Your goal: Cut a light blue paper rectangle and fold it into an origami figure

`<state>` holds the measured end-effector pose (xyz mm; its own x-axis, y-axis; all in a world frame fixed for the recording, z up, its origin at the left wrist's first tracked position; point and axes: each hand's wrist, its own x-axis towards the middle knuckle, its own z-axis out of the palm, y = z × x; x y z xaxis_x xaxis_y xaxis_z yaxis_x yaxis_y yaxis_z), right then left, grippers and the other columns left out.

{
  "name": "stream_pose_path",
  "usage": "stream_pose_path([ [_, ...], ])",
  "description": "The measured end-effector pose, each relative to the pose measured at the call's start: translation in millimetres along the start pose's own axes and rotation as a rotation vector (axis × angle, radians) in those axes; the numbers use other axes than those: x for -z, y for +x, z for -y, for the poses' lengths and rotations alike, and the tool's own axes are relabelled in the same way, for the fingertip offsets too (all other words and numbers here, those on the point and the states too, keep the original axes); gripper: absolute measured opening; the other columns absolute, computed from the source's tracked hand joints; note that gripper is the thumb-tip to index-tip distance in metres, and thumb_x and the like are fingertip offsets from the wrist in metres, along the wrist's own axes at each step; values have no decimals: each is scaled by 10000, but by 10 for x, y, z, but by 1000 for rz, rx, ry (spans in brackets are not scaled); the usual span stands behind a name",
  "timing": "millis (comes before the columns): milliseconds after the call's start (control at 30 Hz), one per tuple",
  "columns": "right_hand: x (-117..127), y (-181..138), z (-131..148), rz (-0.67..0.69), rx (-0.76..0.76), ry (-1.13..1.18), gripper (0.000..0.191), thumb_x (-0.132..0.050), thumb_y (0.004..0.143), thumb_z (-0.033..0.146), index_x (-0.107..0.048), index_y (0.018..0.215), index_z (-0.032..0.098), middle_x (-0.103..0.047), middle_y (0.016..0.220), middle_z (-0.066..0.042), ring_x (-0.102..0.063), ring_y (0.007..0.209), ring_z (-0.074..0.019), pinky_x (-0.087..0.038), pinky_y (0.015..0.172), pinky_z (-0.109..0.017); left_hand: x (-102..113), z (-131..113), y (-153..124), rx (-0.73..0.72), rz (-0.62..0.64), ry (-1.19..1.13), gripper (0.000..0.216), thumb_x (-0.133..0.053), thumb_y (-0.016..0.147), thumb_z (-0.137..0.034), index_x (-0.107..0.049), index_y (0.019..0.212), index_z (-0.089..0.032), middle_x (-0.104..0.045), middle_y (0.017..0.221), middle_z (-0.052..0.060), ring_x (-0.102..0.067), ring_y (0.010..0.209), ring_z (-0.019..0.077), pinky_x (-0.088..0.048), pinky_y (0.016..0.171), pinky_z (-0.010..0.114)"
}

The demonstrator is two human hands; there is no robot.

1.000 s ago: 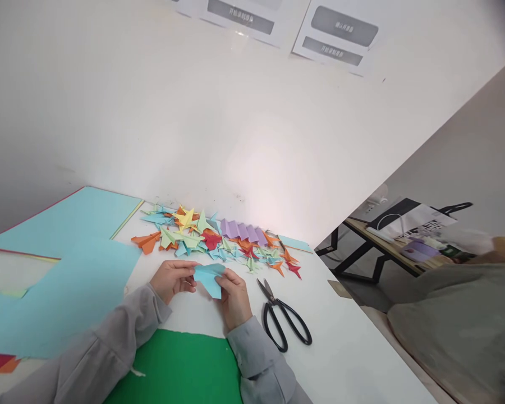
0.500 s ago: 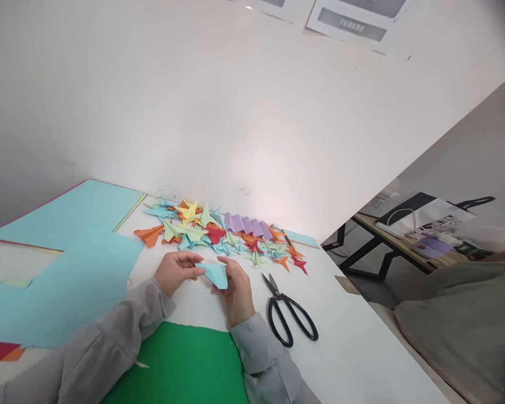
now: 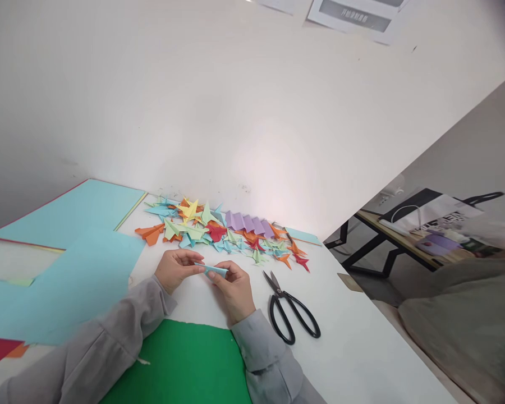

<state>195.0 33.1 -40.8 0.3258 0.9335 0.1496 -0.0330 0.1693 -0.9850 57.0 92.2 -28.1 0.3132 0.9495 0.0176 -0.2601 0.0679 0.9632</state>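
A small folded piece of light blue paper (image 3: 216,270) is held between both hands above the white table. My left hand (image 3: 177,270) pinches its left end between thumb and fingers. On the right end, my right hand (image 3: 234,288) grips it with the thumb on the near side and the fingers behind. The paper shows as a narrow strip, seen nearly edge-on. Just beyond my hands lies a pile of small folded paper planes (image 3: 193,231) in orange, green, blue, yellow and red. A pleated purple paper (image 3: 249,223) rests among them.
Black-handled scissors (image 3: 283,308) lie right of my right hand, blades slightly apart. A green sheet (image 3: 185,365) is under my forearms. Large light blue sheets (image 3: 92,280) cover the left side, with red paper (image 3: 0,352) near the corner. At far right stands another table (image 3: 387,238) holding a bag.
The blue paper has turned from showing a broad face to a narrow edge. My right thumb has come over its near side; the left hand has barely moved.
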Motion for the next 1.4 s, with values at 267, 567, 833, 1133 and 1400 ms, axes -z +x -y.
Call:
stream_pose_path([
  [267,-4,-8,40,-42,9,-62,238,-703,611,394,-667,634,159,-425,430,57,-333,449,-75,-278,435,-216,20,11,15,-13,26,75,250,-810,395,-217,-651,572,-137,-560,437,-30,-477,417,75,-380,436,200],
  [567,-22,-25,74,-17,-20,-35,360,-693,610,430,-512,454,161,-367,420,61,-294,445,-67,-242,428,-217,19,1,3,-15,78,141,252,-785,451,-256,-640,614,-130,-549,416,-33,-467,375,74,-369,406,197],
  [833,-14,-38,75,4,-51,16,408,-688,615,443,-450,429,168,-306,430,71,-249,450,-65,-203,437,-224,8,-19,-9,5,99,144,242,-785,441,-248,-634,592,-135,-542,402,-35,-464,361,74,-361,396,197],
  [1133,0,-13,24,36,-97,91,408,-657,658,488,-482,477,167,-399,421,62,-339,414,-69,-263,419,-214,-14,-22,-11,71,42,8,293,-811,397,-259,-632,588,-126,-533,396,-37,-433,339,60,-326,368,188],
  [1400,-5,-28,28,93,-142,8,373,-601,696,526,-572,647,158,-510,373,45,-378,293,-66,-267,335,-189,7,5,10,79,-74,-111,324,-833,355,-229,-634,586,-119,-545,444,-34,-437,354,52,-316,372,185],
])
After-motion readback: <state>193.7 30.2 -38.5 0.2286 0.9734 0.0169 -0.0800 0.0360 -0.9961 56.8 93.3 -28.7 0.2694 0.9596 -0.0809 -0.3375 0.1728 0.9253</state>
